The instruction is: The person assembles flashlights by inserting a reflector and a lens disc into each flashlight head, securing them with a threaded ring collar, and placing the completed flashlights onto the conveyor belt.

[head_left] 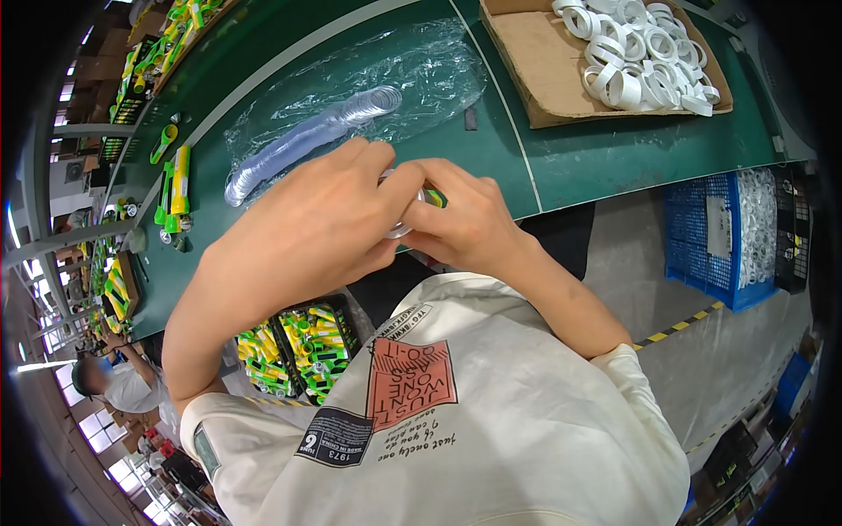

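Observation:
Both hands meet in the middle of the view, above the near edge of the green table. My left hand [329,215] is closed, its fingertips pressed around a pale, round ring-like piece [401,230]. From the other side, the curled fingers of my right hand [469,215] grip the same piece. A bit of green and yellow shows between the right fingers; its shape is mostly hidden. Just beyond the hands, a long row of clear discs [307,145] lies on crumpled clear plastic film [438,66].
A cardboard tray [557,92] of white rings stands at the back right. Yellow-green flashlights [180,180] lie at the left. Below the table are a black crate of flashlights [316,346] and a blue crate [702,232]. Another person [132,386] is at the far left.

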A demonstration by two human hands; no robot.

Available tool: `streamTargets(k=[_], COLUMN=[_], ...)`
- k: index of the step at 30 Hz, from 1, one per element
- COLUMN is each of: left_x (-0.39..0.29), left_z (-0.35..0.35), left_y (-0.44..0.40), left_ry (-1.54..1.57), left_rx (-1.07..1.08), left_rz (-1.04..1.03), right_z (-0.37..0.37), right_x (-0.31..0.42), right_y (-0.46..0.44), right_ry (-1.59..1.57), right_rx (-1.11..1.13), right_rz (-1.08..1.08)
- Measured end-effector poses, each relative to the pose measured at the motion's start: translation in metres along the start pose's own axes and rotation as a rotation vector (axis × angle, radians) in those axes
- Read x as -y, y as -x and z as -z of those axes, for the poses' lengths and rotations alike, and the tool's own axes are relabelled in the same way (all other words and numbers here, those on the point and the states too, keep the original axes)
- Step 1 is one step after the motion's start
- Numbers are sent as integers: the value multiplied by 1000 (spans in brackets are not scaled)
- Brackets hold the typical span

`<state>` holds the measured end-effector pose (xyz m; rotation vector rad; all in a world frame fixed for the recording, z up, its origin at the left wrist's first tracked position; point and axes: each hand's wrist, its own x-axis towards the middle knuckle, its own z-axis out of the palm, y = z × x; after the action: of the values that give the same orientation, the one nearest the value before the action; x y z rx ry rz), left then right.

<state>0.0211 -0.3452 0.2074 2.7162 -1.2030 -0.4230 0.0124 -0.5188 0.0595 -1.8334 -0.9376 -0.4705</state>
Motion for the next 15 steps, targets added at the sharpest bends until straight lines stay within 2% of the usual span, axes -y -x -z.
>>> streamTargets(k=[6, 9, 11, 15], left_x=[-2, -7, -4, 1], left_z=[-5, 5, 6, 9], left_y=[-4, -2, -1, -1], left_ry=[-116, -71, -32, -2], left_rx=[217, -3, 16, 84], left_rz=[249, 105, 65, 79], right_z=[-4, -1, 2, -3], right_x=[2, 0, 0, 1], right_y=[0, 1, 1, 0], right_ry=[50, 44, 42, 15], right_rx=[-29, -6, 47, -30], right_rz=[-17, -1, -15, 2])
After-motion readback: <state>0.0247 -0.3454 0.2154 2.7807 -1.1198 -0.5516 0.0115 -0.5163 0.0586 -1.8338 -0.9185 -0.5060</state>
